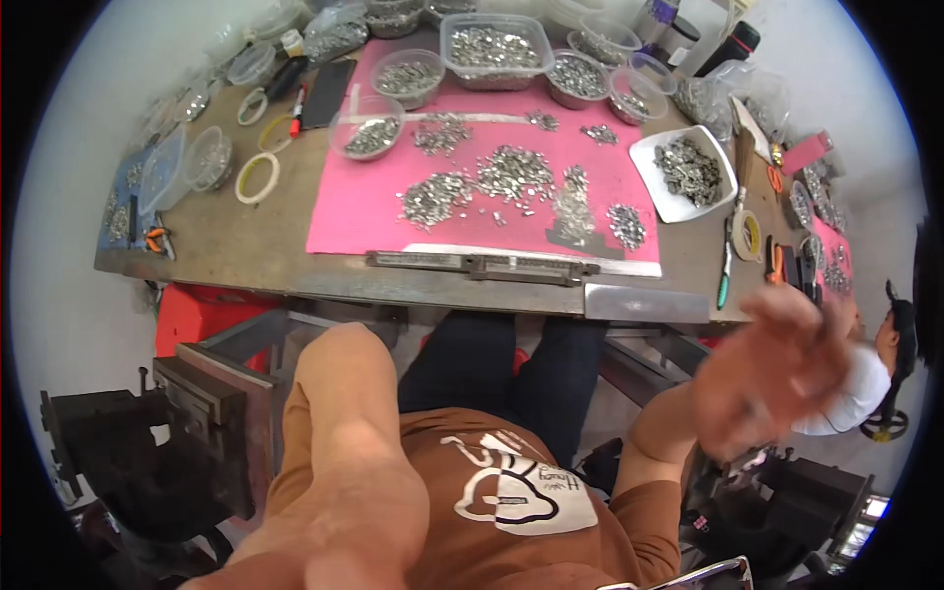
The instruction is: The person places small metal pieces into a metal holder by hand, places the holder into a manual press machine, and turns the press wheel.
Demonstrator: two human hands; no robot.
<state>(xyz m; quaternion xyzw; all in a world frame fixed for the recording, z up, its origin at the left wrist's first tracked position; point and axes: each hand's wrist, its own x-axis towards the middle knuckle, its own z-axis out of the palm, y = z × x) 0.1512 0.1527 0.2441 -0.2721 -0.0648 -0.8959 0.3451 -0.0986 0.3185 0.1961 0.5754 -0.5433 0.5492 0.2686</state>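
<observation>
My left hand (329,536) is raised close to the camera at the lower edge, its fingers cut off from view. My right hand (772,379) is lifted off the table's front right corner, smeared by motion, so its grip and anything in it are unclear. Nearest to it on the table lie a flat metal plate (644,303) and a green-handled tool (725,280). Two slim slotted metal strips (531,269) lie end to end along the front edge. Behind them a pink mat (344,211) carries several heaps of small shiny metal pieces (513,172).
Plastic tubs of metal pieces (497,49) line the back. A white square dish (683,172) holds more at the right. Tape rolls (258,178), a red marker (297,110) and orange-handled pliers (157,239) lie at the left. Another person (865,379) sits at far right.
</observation>
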